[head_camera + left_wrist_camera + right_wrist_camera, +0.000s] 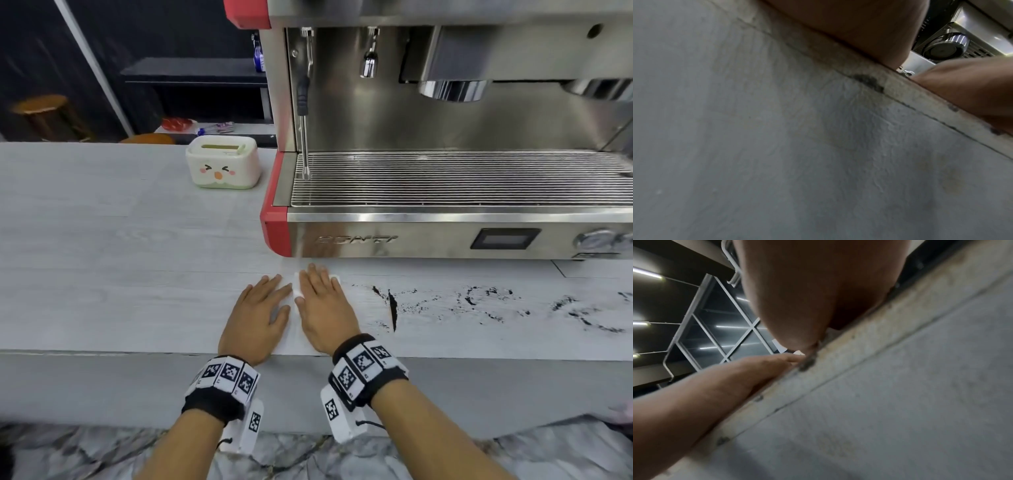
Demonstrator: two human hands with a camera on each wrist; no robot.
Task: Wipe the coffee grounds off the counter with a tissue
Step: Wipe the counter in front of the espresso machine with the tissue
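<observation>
Both hands lie flat, palms down, side by side on the pale grey counter [102, 257] near its front edge. My right hand [322, 301] presses a white tissue [297, 291] against the counter; only slivers of the tissue show beside its fingers. My left hand [262, 315] rests flat just left of it, fingertips near the tissue. Dark coffee grounds [479, 305] are smeared across the counter to the right of my right hand, with a thick streak [393, 308] closest. Both wrist views show mostly the counter's front face and the undersides of my hands.
A steel and red espresso machine [445, 171] stands right behind my hands, its drip tray grille above. A white tissue box with a cartoon face [222, 166] sits at the back, left of the machine. Bare counter stretches to the left.
</observation>
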